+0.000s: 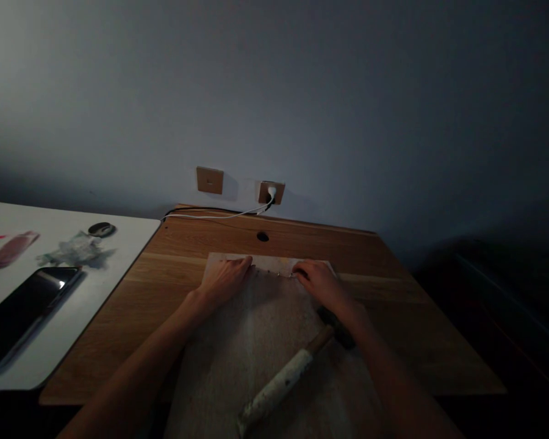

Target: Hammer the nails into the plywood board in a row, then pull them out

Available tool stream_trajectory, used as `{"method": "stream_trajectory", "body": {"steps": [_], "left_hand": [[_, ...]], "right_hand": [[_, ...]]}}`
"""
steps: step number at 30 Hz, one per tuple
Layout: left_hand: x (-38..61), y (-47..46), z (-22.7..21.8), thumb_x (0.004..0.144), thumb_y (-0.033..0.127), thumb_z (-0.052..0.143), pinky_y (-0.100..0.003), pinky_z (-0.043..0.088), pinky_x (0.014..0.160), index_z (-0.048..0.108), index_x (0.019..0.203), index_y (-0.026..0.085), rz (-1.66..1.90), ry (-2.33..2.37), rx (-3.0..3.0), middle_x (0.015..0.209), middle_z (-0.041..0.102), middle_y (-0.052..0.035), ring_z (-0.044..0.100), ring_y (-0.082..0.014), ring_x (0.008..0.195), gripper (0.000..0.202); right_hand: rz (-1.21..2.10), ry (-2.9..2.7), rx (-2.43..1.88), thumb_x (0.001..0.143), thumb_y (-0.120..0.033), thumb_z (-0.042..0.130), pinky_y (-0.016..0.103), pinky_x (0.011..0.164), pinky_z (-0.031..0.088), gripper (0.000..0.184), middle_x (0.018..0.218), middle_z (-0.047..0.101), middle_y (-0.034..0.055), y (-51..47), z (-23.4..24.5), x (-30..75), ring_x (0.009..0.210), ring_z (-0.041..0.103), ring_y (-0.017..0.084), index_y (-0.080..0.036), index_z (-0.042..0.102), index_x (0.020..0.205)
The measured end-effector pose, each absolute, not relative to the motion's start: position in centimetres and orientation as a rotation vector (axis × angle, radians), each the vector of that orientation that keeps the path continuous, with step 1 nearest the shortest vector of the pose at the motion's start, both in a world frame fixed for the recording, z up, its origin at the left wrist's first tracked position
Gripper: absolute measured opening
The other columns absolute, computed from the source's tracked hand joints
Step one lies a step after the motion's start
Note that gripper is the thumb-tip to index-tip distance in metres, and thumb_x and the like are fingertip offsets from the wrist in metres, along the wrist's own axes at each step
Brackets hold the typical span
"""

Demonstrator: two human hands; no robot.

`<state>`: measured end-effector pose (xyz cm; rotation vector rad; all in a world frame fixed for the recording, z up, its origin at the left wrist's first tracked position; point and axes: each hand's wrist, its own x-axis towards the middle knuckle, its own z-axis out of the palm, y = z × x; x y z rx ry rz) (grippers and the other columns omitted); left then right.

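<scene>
Both hands are at the far end of a pale wooden board [251,360]. My left hand [226,275] rests on its far left part, fingers closed together with the tips bent inward; whatever they hold is hidden. My right hand [318,281] is at the far right, thumb and fingers pinched at a tiny shiny bit that is too small to name. Between the hands, several small nail-like points [278,274] form a row across the board. Nearer to me, a hammer [283,378] lies diagonally on the board, its handle wrapped in white and its dark head partly behind my right forearm.
The board lies on a wooden desk [155,286] against a grey wall. On a white table [119,305] at left are a phone [27,311], a crumpled clear plastic bag [80,249], a dark round object [101,229] and a red-and-white packet [9,249]. Cables [219,214] run to a wall socket [279,192].
</scene>
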<state>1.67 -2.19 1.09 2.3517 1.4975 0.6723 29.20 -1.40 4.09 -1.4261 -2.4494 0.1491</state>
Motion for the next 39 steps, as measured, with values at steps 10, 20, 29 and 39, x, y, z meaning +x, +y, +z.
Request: {"method": "stream_trajectory", "body": {"steps": [10, 20, 29, 39], "left_hand": [[2.9, -1.6, 1.9, 0.083, 0.036, 0.044, -0.022, 0.022, 0.041, 0.044, 0.071, 0.022, 0.914, 1.003, 0.923, 0.054, 0.031, 0.0063, 0.028, -0.0091, 0.042, 0.019], [3.3, -2.8, 2.0, 0.087, 0.037, 0.055, -0.026, 0.044, 0.059, 0.065, 0.088, 0.017, 0.913, 1.408, 1.724, 0.071, 0.062, -0.0026, 0.059, -0.0167, 0.065, 0.022], [3.7, -3.2, 1.4, 0.094, 0.018, 0.052, -0.03, 0.049, 0.082, 0.07, 0.105, 0.018, 0.593, 1.5, 2.26, 0.103, 0.075, -0.0093, 0.071, -0.0232, 0.093, 0.022], [4.4, -2.4, 1.7, 0.099, 0.027, 0.046, -0.032, 0.044, 0.071, 0.064, 0.1, 0.017, 0.506, 1.506, 2.409, 0.092, 0.071, -0.0132, 0.068, -0.0259, 0.077, 0.021]], "right_hand": [[0.191, -2.472, -1.502, 0.09, -0.014, 0.063, 0.034, 0.079, 0.051, 0.018, 0.089, 0.079, 0.0099, -1.7, 4.3, 27.6, 0.086, 0.072, 0.027, -0.022, 0.078, 0.086], [0.217, -2.537, -1.518, 0.091, -0.004, 0.052, 0.029, 0.09, 0.047, 0.029, 0.103, 0.074, 0.0101, -2.5, 4.9, 26.8, 0.1, 0.067, 0.021, -0.018, 0.075, 0.101], [0.239, -2.475, -1.522, 0.092, -0.004, 0.052, 0.033, 0.093, 0.049, 0.03, 0.108, 0.074, 0.0134, -2.9, 6.2, 25.9, 0.101, 0.068, 0.023, -0.013, 0.075, 0.108], [0.333, -2.413, -1.485, 0.09, -0.009, 0.063, 0.031, 0.089, 0.052, 0.021, 0.102, 0.08, 0.0083, -2.1, 5.3, 24.5, 0.096, 0.073, 0.022, -0.018, 0.079, 0.101]]}}
